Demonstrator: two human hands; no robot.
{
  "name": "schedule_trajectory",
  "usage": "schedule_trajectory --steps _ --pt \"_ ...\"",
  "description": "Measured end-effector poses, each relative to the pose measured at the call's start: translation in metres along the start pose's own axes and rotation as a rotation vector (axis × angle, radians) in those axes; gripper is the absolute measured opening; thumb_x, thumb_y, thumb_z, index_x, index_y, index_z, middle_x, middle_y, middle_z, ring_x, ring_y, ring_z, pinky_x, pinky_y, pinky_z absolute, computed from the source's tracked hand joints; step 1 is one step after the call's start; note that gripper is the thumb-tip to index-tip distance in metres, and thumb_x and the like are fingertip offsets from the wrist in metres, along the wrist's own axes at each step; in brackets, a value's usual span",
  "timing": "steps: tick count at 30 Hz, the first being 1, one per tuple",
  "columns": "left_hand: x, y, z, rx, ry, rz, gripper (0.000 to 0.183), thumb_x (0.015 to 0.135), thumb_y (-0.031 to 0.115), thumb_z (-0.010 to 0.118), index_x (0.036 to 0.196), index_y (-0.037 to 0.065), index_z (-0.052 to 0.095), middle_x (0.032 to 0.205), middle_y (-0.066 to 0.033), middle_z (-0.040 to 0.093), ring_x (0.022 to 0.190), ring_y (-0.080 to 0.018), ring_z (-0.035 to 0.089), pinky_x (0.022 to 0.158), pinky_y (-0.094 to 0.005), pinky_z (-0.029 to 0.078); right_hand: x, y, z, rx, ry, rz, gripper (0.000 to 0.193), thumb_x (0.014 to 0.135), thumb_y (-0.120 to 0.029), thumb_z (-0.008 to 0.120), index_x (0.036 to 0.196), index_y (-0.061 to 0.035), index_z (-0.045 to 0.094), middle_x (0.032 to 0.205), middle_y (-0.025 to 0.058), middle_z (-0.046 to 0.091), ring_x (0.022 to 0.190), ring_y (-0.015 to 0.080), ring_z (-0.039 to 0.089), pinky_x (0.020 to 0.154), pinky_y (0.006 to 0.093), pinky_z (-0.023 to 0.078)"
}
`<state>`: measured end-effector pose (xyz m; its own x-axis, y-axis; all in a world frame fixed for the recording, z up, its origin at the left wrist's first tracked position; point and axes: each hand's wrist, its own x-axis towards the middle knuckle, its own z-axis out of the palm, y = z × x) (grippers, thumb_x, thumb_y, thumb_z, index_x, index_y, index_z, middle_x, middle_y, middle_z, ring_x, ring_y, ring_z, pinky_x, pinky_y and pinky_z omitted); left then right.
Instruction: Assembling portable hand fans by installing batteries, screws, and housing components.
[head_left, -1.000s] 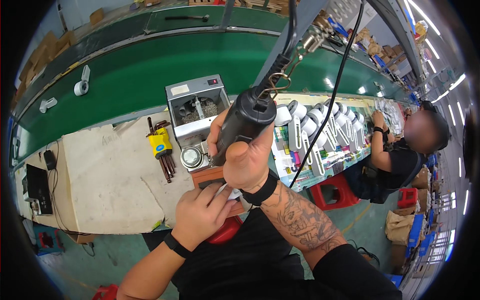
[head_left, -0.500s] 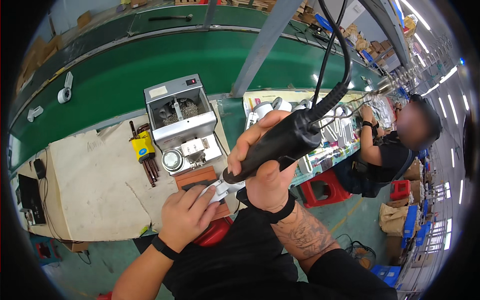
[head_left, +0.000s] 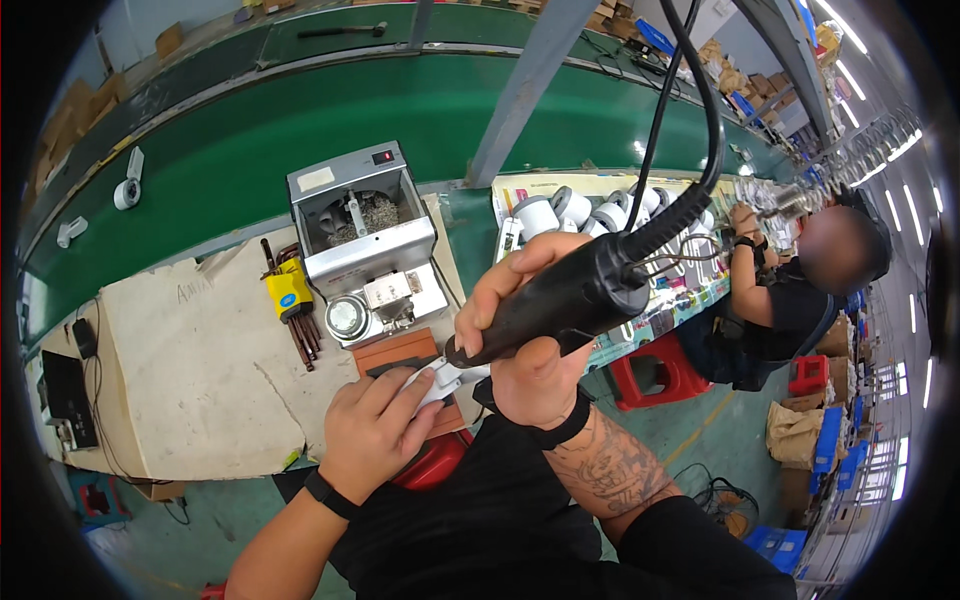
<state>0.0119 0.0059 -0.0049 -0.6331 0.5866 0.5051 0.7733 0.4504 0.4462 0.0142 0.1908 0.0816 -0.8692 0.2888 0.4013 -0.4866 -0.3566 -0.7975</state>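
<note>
My right hand (head_left: 540, 388) is wrapped round a black electric screwdriver (head_left: 560, 305), tilted with its back end up to the right. Its nose meets a small white plastic part (head_left: 443, 384), though the bit's tip is hidden. Fingers of my left hand (head_left: 368, 430) press and hold that part from the left, over a reddish-brown block (head_left: 398, 350) at the bench's near edge. Just beyond stands a grey screw feeder (head_left: 365, 255) with loose screws in its open tray.
A yellow holder (head_left: 288, 290) with dark rods lies left of the feeder on brown paper (head_left: 200, 380). White cylindrical parts (head_left: 537, 216) crowd the right-hand table. A co-worker (head_left: 765, 290) sits there. The screwdriver's cable (head_left: 712, 130) and a coil spring hang overhead. A red stool (head_left: 655, 375) stands at right.
The screwdriver's back end has dipped slightly, and its cable has swung a little right. More of the white cylindrical parts shows behind it. Both hands keep their holds.
</note>
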Motion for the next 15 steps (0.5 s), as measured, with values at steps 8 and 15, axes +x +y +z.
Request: schedule_trajectory --steps 8,15 --pt "0.002 0.002 -0.003 0.007 -0.023 -0.008 0.039 0.077 0.022 0.081 0.114 0.012 0.074 0.104 -0.0025 0.069 0.072 -0.0215 0.062 0.064 -0.0354 0.049 -0.002 0.015 -0.004 -0.228 -0.047 0.004 0.074 0.080 -0.056 0.084 0.112 -0.0014 0.045 0.083 0.0091 0.059 0.065 0.0138 0.060 0.058 0.0286 0.052" --pt "0.002 -0.001 0.004 0.007 -0.008 -0.017 0.038 0.076 0.022 0.081 0.113 0.012 0.073 0.103 -0.0022 0.068 0.075 -0.0213 0.062 0.065 -0.0360 0.048 0.001 0.028 -0.019 -0.281 -0.225 -0.008 0.071 0.082 -0.054 0.083 0.110 -0.0034 0.043 0.083 0.0094 0.059 0.064 0.0123 0.057 0.057 0.0261 0.050"
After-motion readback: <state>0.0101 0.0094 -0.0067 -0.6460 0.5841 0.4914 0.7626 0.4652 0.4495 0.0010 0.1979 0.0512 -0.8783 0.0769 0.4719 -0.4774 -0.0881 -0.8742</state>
